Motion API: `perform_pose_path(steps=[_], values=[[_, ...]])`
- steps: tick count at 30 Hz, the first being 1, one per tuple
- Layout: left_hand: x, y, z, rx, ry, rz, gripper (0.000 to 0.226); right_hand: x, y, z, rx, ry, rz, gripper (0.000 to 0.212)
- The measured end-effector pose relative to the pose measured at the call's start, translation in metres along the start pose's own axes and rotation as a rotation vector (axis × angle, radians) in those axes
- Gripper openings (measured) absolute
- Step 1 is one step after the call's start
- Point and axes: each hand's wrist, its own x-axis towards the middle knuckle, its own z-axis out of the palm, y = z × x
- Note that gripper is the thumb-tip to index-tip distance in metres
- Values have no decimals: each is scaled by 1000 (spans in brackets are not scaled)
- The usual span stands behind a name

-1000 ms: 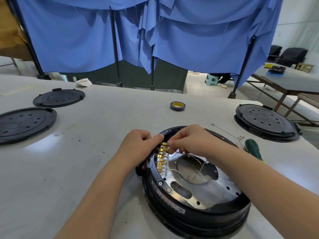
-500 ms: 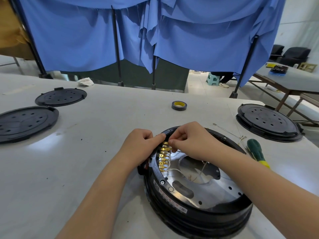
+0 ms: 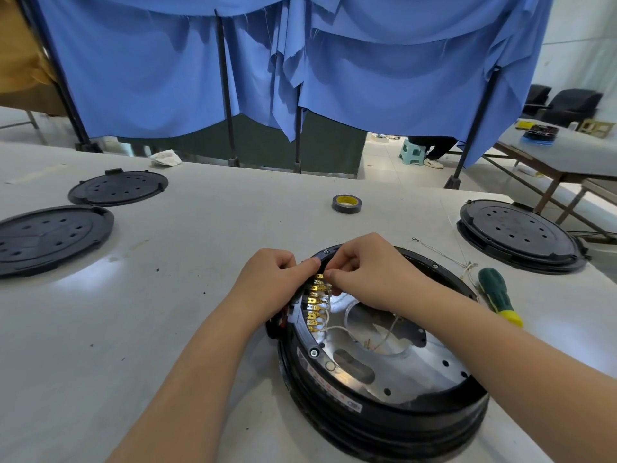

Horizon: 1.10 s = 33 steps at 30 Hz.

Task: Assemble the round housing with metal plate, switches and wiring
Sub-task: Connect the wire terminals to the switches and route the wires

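Observation:
A black round housing (image 3: 384,419) lies open on the table in front of me, with a shiny metal plate (image 3: 410,372) inside. A row of several gold terminals (image 3: 314,305) runs along its left inner rim, with thin white wires (image 3: 337,327) leading into the plate's middle opening. My left hand (image 3: 270,282) grips the housing's left rim, thumb pointing at the top terminal. My right hand (image 3: 370,265) pinches something small at that top terminal; the pinched piece is hidden by the fingers.
Two black round covers (image 3: 50,238) (image 3: 118,188) lie at the left, and another housing with a cover (image 3: 517,235) at the right. A tape roll (image 3: 347,203) sits behind. A green-handled screwdriver (image 3: 497,295) and loose wire (image 3: 437,250) lie right of the housing.
Both hands have stayed at the top terminal; the right hand's fingers shifted slightly upward along the row. The view moved a little.

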Motion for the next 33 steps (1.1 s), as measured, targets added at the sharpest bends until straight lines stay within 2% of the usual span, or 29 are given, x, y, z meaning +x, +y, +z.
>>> perform_pose_path(steps=[4, 11, 17, 21, 25, 27, 33], values=[[0, -1, 0, 2, 3, 0, 59, 1, 1, 0, 55, -20, 54, 20], [1, -2, -1, 19, -5, 10, 57, 0, 2, 0, -36, -3, -46, 14], [0, 0, 0, 6, 2, -5, 59, 0, 4, 0, 94, -26, 25, 15], [-1, 0, 0, -5, 1, -7, 59, -1, 6, 1, 59, -30, 16, 9], [-1, 0, 0, -27, 16, -8, 59, -7, 8, -1, -139, 112, -121, 6], [-2, 0, 0, -28, 21, -16, 59, -11, 8, -6, -138, 165, -221, 1], [-2, 1, 3, -25, 44, -1, 60, -23, 6, -5, -217, 34, -285, 9]])
